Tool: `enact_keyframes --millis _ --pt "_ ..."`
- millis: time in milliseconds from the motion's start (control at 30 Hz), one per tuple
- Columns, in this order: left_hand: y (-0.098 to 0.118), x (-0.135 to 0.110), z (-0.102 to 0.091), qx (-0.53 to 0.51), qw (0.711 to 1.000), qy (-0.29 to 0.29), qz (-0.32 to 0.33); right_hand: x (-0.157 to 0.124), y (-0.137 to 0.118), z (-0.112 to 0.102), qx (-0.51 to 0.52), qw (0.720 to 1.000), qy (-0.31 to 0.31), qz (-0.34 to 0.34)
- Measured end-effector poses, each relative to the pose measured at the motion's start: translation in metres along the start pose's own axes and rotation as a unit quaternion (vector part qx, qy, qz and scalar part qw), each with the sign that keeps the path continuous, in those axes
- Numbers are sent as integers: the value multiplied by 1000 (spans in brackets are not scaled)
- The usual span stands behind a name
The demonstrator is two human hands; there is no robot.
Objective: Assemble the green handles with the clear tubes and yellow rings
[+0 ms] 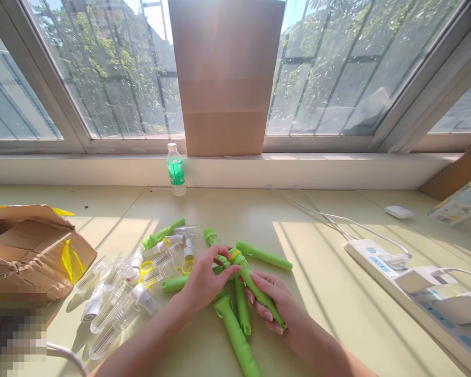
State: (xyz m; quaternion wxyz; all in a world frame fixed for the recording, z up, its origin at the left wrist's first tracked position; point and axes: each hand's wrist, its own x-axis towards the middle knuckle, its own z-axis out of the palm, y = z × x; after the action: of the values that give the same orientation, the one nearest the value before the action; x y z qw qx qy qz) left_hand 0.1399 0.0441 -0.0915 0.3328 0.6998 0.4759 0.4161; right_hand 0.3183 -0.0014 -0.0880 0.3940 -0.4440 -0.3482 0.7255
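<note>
My right hand [272,301] is wrapped round a green ribbed plastic handle [255,285], which slants with its threaded end up and to the left. A yellow ring [235,255] sits at that threaded end. My left hand [206,275] is closed there, thumb and fingers pinching at the ring; the fingertips partly hide the contact. Below and around my hands lie several more green handles [237,335], one of them [265,255] just beyond my right hand. Left of my left hand is a loose pile of clear ribbed plastic tubes [110,306], white caps [143,296] and yellow rings [146,268].
An open cardboard box [35,241] stands at the left. By the windowsill is a bottle with a green label [176,173], near an upright cardboard sheet [225,104]. A power strip [419,293] with plugs and cables runs along the right; a white device [399,211] lies behind it.
</note>
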Motion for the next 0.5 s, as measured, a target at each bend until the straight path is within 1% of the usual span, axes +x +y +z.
enact_keyframes --millis 167,500 --pt "-1 0 0 -5 1000 -4 -3 -1 1 -1 43 998 20 28" --pt "1 0 -1 -12 1000 -4 -4 2 1 -5 115 991 -10 66"
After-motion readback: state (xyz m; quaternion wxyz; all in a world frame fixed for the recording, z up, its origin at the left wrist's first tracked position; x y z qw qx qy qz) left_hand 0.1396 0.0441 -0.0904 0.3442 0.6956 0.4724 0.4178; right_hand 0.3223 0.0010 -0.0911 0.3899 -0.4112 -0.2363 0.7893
